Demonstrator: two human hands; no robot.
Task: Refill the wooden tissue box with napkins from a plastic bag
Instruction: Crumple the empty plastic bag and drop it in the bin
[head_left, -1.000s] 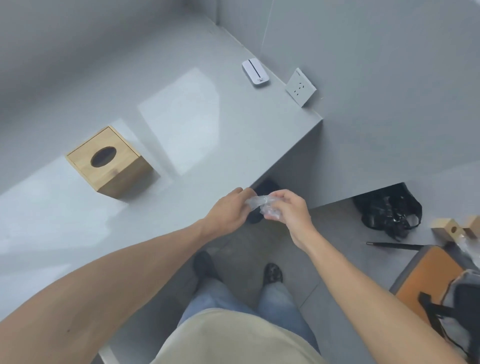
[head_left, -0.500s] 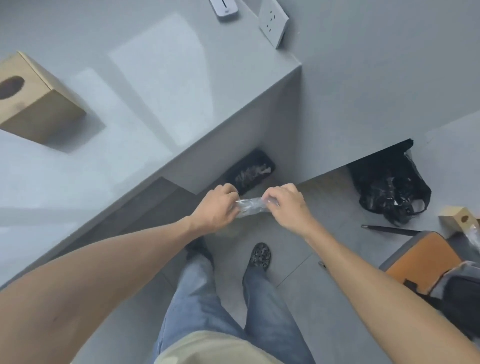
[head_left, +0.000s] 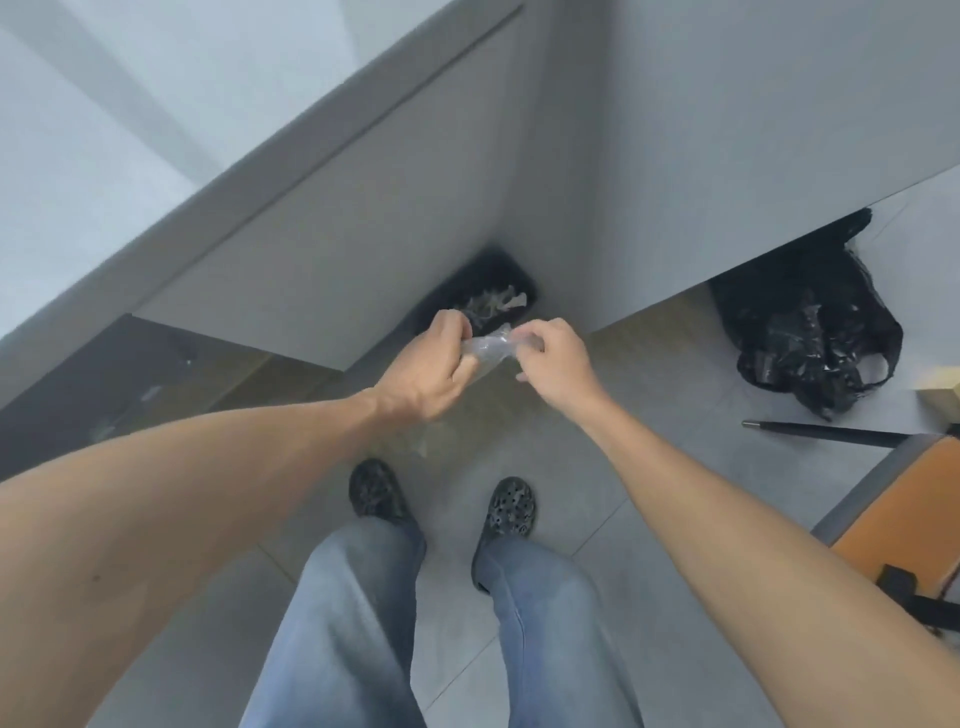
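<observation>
Plastic bag (head_left: 491, 349): crumpled clear film, stretched between both hands above the floor, just in front of a black bin (head_left: 480, 301) under the counter (head_left: 322, 171). We note the left hand (head_left: 428, 371) closed on one end and the right hand (head_left: 553, 358) pinching the other. Wooden tissue box is out of view. Risks, as we judge them: the slick, light film could slip from the fingers or miss the bin if dropped.

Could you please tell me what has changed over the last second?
The view tilted down: the wooden box left the frame, and the black bin now lies just beyond the hands. Left hand and right hand still hold the crumpled clear plastic.
</observation>
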